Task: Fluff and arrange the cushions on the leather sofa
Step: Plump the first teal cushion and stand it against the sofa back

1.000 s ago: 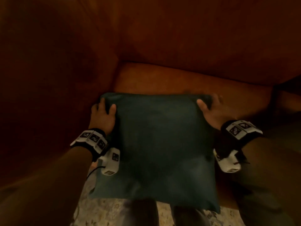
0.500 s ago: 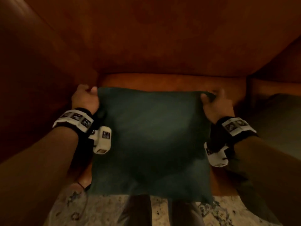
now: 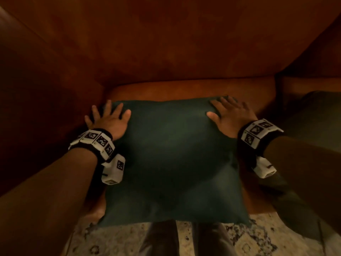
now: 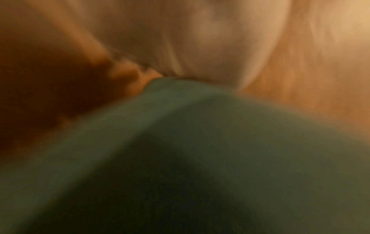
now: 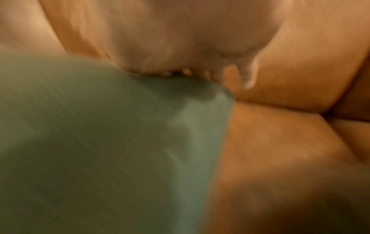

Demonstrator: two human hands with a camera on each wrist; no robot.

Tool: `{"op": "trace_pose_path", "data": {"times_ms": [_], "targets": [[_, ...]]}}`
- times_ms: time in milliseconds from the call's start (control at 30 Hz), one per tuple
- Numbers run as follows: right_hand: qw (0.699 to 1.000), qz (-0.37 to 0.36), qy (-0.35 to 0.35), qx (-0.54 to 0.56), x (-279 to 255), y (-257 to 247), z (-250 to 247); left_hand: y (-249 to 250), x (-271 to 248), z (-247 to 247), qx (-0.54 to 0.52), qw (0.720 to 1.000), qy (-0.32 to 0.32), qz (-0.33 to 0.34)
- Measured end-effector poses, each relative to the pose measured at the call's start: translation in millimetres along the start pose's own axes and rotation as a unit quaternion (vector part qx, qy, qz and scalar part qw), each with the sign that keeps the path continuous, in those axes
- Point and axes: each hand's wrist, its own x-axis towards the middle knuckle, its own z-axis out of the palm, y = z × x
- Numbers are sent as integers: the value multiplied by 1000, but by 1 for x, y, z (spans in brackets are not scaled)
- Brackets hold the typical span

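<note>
A dark green square cushion (image 3: 173, 159) lies flat on the seat of the brown leather sofa (image 3: 184, 89), its near edge hanging past the seat front. My left hand (image 3: 108, 117) lies open with spread fingers on the cushion's far left corner. My right hand (image 3: 228, 111) lies open with spread fingers on the far right corner. Both wrist views are blurred: each shows green cushion fabric (image 4: 220, 158) (image 5: 100, 142) below the palm, against the tan leather.
The sofa's left armrest (image 3: 46, 108) rises close beside my left hand. The backrest (image 3: 175, 43) stands just behind the cushion. A second dark cushion (image 3: 313, 115) lies on the seat to the right. A patterned rug (image 3: 114, 241) and my legs show below.
Half a second ago both hands gripped the cushion's far corners. Now the fingers have let go and spread flat on those corners, and the cushion lies on the seat.
</note>
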Motion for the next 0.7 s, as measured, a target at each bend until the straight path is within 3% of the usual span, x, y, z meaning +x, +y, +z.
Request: {"op": "trace_pose_path", "data": {"times_ms": [33, 67, 133, 167, 200, 233, 300, 333, 400, 467, 500, 567, 600, 700], "targets": [[1000, 0, 11, 10, -3, -9, -6, 10, -9, -2, -9, 1000, 20, -4], [999, -16, 30, 25, -6, -25, -13, 24, -18, 1, 1, 997, 60, 40], [994, -90, 51, 27, -10, -65, -17, 58, -42, 17, 71, 961, 128, 233], [991, -126, 43, 6, -12, -83, -12, 70, -52, 28, 105, 938, 121, 307], [989, -145, 21, -16, -11, -92, -7, 73, -55, 34, 125, 933, 96, 324], [989, -144, 6, -31, -9, -92, 0, 66, -49, 35, 126, 945, 76, 291], [995, -98, 10, -21, 0, -67, 9, 34, -31, 27, 76, 984, 34, 159], [998, -69, 5, -12, 2, -50, 12, 17, -25, 20, 60, 993, 6, 98], [1000, -18, 5, 9, 1, -23, 8, -2, -25, 4, 58, 998, 4, 39], [998, -7, 30, 56, -7, -26, 2, 10, -48, 0, 91, 989, 84, 83], [996, -21, 46, 79, -13, -38, -2, 26, -64, 5, 100, 975, 128, 149], [995, -70, 55, 53, -22, -66, 0, 59, -98, 31, 98, 950, 139, 262], [995, -89, 44, 27, -24, -76, 5, 72, -110, 48, 107, 947, 122, 278], [995, -81, 52, 16, -13, -65, 26, 91, -111, 81, 120, 955, 136, 236]]}}
